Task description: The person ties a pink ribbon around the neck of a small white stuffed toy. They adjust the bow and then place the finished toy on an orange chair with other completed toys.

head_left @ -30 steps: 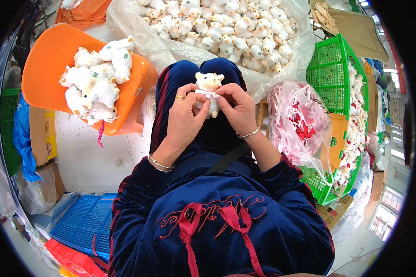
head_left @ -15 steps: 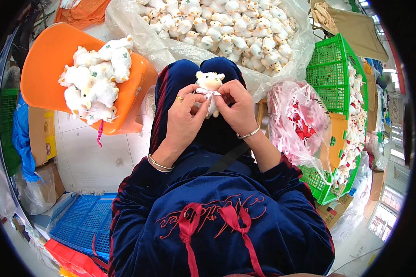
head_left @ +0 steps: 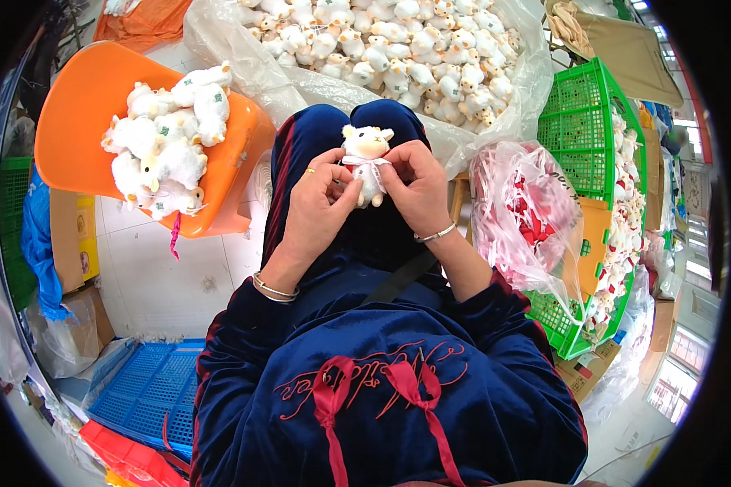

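Above my knees, a small white plush animal [head_left: 369,143] faces up between my two hands. A pale pink ribbon [head_left: 366,165] is tied in a bow round its neck. On the plush's left side, the bent fingers and thumb of my left hand [head_left: 323,195] close on it by the ribbon. My right hand [head_left: 417,183] pinches its other side, with the thumb near the bow. The fingers partly cover the toy's sides, so I cannot tell how much of the ribbon each hand grips.
White plush toys [head_left: 166,134] lie on an orange chair [head_left: 73,122] at left. A large clear bag [head_left: 244,61] full of them stands ahead. To the right are a bag of pink and red ribbons [head_left: 528,211] and a green crate [head_left: 577,130]; a blue crate [head_left: 150,385] sits lower left.
My left hand has shifted slightly down and left, uncovering more of the plush's lower body. The bow shows more plainly. My right hand has hardly moved.
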`<state>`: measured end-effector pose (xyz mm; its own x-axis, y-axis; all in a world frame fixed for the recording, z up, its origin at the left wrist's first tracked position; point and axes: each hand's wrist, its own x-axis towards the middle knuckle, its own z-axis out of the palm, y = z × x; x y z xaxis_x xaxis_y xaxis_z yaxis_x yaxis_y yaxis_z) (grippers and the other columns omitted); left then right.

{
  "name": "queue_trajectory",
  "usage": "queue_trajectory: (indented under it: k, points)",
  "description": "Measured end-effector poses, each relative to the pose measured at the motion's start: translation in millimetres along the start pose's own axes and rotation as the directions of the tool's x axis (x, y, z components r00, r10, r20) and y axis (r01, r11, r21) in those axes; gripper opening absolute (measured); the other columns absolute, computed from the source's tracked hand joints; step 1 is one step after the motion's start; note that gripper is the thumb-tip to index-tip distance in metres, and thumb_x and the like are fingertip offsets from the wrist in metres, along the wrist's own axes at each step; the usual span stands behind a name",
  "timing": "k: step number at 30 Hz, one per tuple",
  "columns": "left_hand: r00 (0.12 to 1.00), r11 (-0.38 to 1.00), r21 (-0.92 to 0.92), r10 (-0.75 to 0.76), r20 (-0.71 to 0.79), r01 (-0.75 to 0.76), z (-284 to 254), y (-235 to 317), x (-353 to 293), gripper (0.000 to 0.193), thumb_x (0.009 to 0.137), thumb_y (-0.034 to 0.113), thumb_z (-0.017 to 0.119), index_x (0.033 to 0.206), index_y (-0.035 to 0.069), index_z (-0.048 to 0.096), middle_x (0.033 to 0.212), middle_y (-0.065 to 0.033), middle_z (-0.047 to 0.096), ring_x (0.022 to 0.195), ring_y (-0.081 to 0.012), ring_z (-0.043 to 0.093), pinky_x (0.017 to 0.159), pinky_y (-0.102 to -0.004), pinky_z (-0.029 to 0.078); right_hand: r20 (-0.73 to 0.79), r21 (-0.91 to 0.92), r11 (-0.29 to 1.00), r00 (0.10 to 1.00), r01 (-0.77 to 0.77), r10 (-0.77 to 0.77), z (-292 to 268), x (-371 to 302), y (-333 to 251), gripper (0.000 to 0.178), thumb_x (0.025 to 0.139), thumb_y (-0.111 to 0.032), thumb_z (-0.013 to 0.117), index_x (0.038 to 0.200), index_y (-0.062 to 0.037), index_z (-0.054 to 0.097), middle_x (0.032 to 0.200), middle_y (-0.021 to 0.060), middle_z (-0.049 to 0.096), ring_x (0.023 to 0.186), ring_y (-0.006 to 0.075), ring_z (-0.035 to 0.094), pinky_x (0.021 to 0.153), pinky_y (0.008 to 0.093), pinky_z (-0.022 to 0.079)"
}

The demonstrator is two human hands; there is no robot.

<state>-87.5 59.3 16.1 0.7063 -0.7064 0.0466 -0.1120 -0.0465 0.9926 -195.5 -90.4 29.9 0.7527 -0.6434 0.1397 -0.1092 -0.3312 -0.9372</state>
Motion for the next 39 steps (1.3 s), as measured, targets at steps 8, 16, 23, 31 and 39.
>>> queue_trajectory:
  k: [8, 16, 23, 31, 39]
  points:
    - [0.998, 0.999, -0.015, -0.028, 0.056, 0.029, -5, -5, -2, 0.005, 0.099, 0.000, 0.065, 0.101, -0.003, 0.061, 0.139, -0.0181, 0.064, 0.078, -0.0093, 0.070, 0.070, -0.0236, 0.058, -0.034, 0.005, 1.000, 0.999, 0.000, 0.000, 4, -2, 4, 0.011, 0.091, 0.000, 0.073, 0.092, -0.0017, 0.063, 0.085, 0.0045, 0.061, 0.070, 0.0106, 0.062, 0.063, 0.0265, 0.052]
    - [0.999, 0.999, -0.002, 0.033, 0.019, -0.033, -4, -8, -4, 0.012, 0.096, 0.000, 0.066, 0.095, -0.002, 0.054, 0.133, -0.0244, 0.067, 0.075, -0.0170, 0.074, 0.066, -0.0294, 0.060, -0.033, -0.048, 0.999, 0.999, 0.003, -0.004, 7, -1, 4, 0.010, 0.091, -0.001, 0.072, 0.093, -0.0016, 0.062, 0.084, 0.0059, 0.062, 0.070, 0.0122, 0.062, 0.064, 0.0279, 0.053]
    - [0.997, 0.992, 0.118, 0.044, 0.065, -0.052, -10, -6, -5, 0.013, 0.098, 0.001, 0.065, 0.094, 0.000, 0.053, 0.136, -0.0210, 0.067, 0.082, -0.0075, 0.069, 0.069, -0.0225, 0.057, -0.007, -0.013, 1.000, 1.000, -0.022, 0.022, 6, -1, 3, 0.010, 0.092, -0.002, 0.072, 0.094, -0.0020, 0.063, 0.085, 0.0036, 0.063, 0.071, 0.0097, 0.062, 0.063, 0.0260, 0.052]
    - [0.961, 0.930, -0.243, -0.263, 0.090, 0.277, -11, 7, 8, 0.024, 0.100, 0.015, 0.070, 0.108, -0.005, 0.061, 0.095, -0.0087, 0.070, 0.070, -0.0100, 0.069, 0.061, -0.0237, 0.055, 0.065, 0.011, 0.999, 0.997, -0.045, 0.044, 0, 2, 3, 0.012, 0.093, -0.005, 0.074, 0.099, -0.0031, 0.064, 0.085, 0.0012, 0.065, 0.071, 0.0066, 0.061, 0.061, 0.0230, 0.050]
    - [0.956, 0.945, -0.145, -0.291, 0.042, 0.294, -7, 15, 18, 0.026, 0.102, 0.020, 0.068, 0.109, -0.004, 0.061, 0.088, -0.0084, 0.069, 0.064, -0.0091, 0.067, 0.055, -0.0233, 0.051, 0.066, 0.035, 0.996, 0.994, -0.088, 0.085, 4, 2, 0, 0.013, 0.094, -0.008, 0.076, 0.099, -0.0027, 0.065, 0.084, 0.0016, 0.067, 0.070, 0.0066, 0.061, 0.062, 0.0235, 0.050]
